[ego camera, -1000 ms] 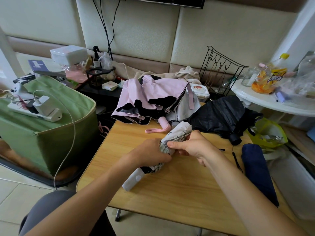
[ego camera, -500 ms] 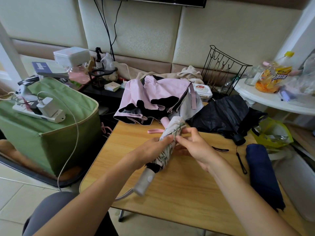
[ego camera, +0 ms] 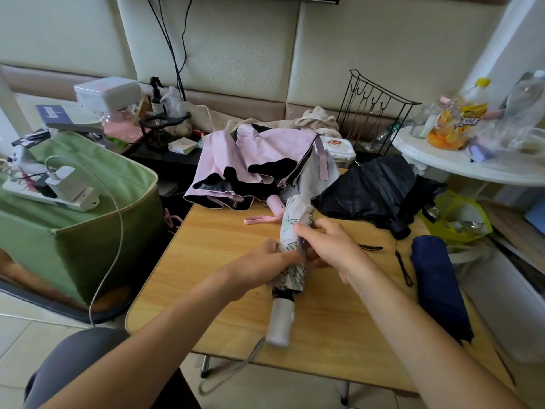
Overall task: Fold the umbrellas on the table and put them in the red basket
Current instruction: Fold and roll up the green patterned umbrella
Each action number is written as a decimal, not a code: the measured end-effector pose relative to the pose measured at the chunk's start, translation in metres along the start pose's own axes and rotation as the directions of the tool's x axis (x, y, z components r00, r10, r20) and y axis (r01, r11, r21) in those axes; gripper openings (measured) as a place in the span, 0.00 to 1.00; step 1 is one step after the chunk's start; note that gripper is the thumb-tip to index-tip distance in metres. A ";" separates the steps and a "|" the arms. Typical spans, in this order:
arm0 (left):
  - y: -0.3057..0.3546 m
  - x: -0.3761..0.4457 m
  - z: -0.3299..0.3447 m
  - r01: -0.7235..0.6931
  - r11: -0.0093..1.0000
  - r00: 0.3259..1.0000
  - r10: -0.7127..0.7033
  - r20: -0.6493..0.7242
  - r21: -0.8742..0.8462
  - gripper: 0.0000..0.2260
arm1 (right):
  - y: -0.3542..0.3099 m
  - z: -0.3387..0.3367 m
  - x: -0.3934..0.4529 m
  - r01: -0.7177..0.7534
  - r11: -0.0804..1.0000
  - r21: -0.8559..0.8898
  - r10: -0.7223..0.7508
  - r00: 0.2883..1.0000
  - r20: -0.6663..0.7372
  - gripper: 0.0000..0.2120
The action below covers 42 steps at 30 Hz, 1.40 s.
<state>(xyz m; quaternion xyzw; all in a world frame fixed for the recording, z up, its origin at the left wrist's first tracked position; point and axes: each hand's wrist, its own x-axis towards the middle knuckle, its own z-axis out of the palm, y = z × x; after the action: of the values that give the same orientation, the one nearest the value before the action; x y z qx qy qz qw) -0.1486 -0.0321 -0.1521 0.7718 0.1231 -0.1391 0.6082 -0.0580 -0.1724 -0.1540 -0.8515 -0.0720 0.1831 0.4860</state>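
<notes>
A white floral umbrella (ego camera: 295, 219), rolled up, lies lengthwise over the wooden table (ego camera: 206, 261) with its white handle (ego camera: 280, 323) pointing toward me. My left hand (ego camera: 265, 264) grips its middle from the left. My right hand (ego camera: 330, 246) pinches the canopy fabric from the right. A pink umbrella (ego camera: 253, 160) lies unfolded at the table's far edge, a black umbrella (ego camera: 374, 190) crumpled beside it. A folded navy umbrella (ego camera: 436, 284) rests along the right side. No red basket is in view.
A green fabric box (ego camera: 88, 231) with a power strip and charger on top stands left of the table. A black wire rack (ego camera: 374, 113) and a white round table (ego camera: 460, 163) with a yellow bottle are at the back right. A yellow bag (ego camera: 460, 216) sits beyond the table's right edge.
The floral umbrella has swung from a diagonal to nearly lengthwise, its handle now closer to me. Both hands shifted along the canopy, the right now pinching the fabric edge.
</notes>
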 end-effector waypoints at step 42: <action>0.025 0.049 0.237 -0.239 0.850 0.934 0.333 -0.128 0.470 0.40 | 0.094 -0.147 -0.015 -0.404 0.853 -0.332 0.249 0.872 -0.422 0.45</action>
<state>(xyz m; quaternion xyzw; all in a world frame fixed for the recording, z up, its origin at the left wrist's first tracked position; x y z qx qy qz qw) -0.1091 -0.2671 -0.1996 0.9104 0.0330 0.0093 0.4123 -0.0213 -0.3432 -0.1626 -0.9523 0.1307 0.0844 0.2623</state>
